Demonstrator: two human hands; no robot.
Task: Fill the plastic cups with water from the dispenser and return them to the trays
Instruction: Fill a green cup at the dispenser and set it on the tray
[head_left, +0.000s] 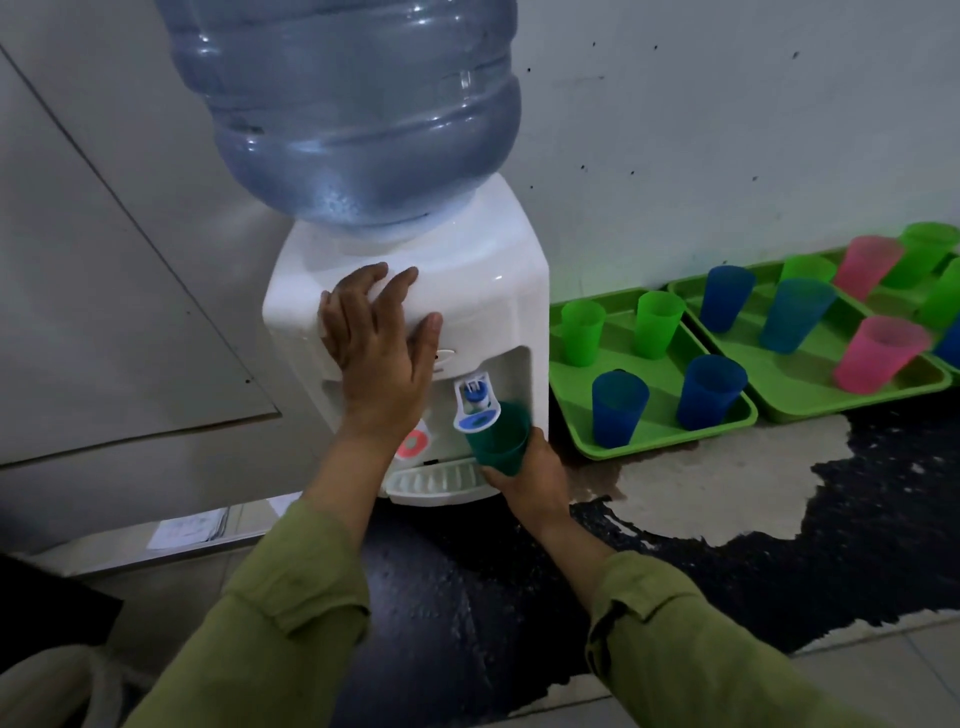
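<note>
A white water dispenser with a big blue bottle on top stands against the wall. My left hand lies flat on its front top edge, fingers spread. My right hand holds a dark green cup, tilted and pressed against the blue tap lever. A red tap sits left of it, partly behind my left wrist. Right of the dispenser, a green tray holds two green cups and two blue cups.
A second green tray further right carries blue, pink and green cups, with more cups behind it. A white drip grille sits under the taps. The counter is dark with a worn pale patch. A grey cabinet panel is at left.
</note>
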